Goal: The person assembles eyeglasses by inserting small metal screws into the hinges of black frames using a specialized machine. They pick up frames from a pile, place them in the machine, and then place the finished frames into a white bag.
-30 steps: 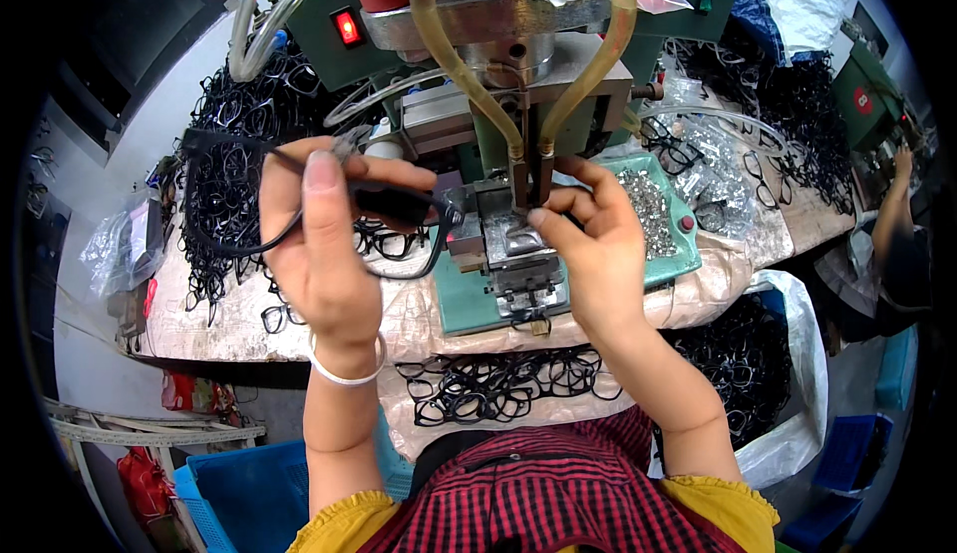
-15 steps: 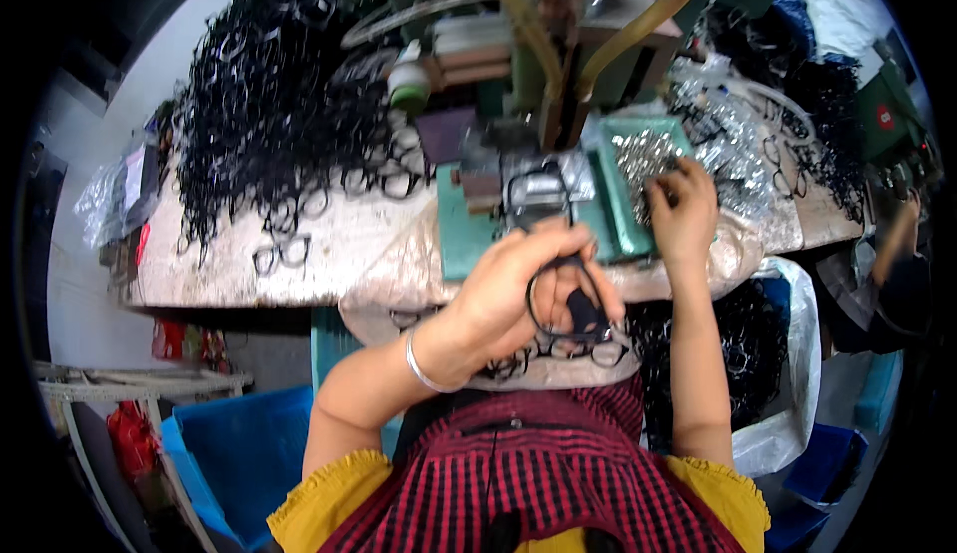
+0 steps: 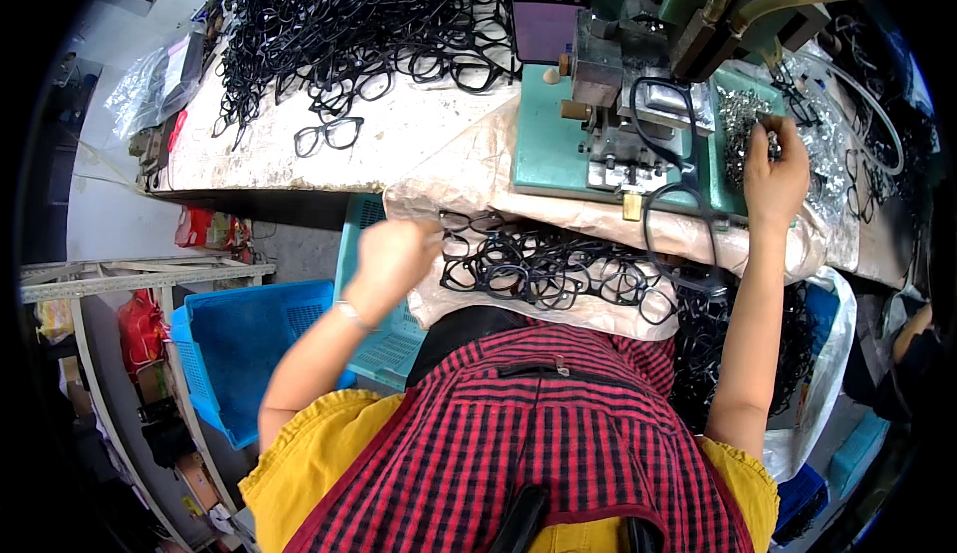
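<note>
A black glasses frame (image 3: 679, 188) sits on the small metal fixture (image 3: 641, 139) of the machine, one rim against the block and the other hanging over the front edge. My left hand (image 3: 393, 266) is off to the left, blurred by motion, with its fingers curled in toward the heap of black glasses frames (image 3: 538, 269) on my lap cloth. Whether it grips anything is unclear. My right hand (image 3: 778, 179) reaches into the green tray of small silver metal parts (image 3: 743, 119). Its thumb and fingers are pinched together among the parts; what lies between the fingertips is too small to make out.
A large pile of black glasses frames (image 3: 369, 19) covers the table's back left, with a single frame (image 3: 328, 136) in front of it. Hoses (image 3: 797, 4) hang over the machine. A blue crate (image 3: 254, 344) stands at lower left, a white sack (image 3: 819, 373) at right.
The glasses frame that my left hand held is now at the machine's fixture, out of that hand. My left hand has moved left, above my lap. My right hand stays at the parts tray.
</note>
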Motion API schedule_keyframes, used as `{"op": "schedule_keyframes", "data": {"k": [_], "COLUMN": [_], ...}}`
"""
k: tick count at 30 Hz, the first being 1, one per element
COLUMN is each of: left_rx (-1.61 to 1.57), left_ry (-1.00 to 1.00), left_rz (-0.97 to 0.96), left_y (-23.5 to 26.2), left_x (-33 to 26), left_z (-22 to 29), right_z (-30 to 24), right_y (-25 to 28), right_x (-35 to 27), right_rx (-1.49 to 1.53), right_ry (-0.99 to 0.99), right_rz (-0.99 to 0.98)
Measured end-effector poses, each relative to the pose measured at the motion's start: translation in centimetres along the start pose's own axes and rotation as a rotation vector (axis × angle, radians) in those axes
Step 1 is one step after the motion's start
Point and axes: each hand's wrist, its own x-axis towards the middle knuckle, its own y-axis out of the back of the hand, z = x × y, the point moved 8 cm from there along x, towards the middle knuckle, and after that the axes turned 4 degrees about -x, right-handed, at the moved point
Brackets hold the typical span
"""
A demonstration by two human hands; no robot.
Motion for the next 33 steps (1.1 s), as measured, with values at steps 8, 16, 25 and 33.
{"op": "schedule_keyframes", "data": {"k": [8,16,25,33], "left_rx": [-0.449,-0.123,-1.038,-1.336], "left_ry": [-0.03,0.371,0.319,-0.012], "left_rz": [0.168,0.799,0.757,0.735], "left_y": [-0.9,12.7,3.2,5.7], "left_x": [0.0,4.5,12.3,14.2], "left_z": [-0.8,-18.7,-13.6,-2.4], "right_z": [6.1,5.1,2.5,-10.7], "right_y": [0.8,-2.1,3.6,1.7], "right_x": [-3.0,-0.9,-3.4,1.1], "right_rx": [0.552,0.831,0.572,0.826], "right_ry": [-0.299,-0.438,-0.449,-0.099], "right_rz": [0.128,0.123,-0.025,0.066]}}
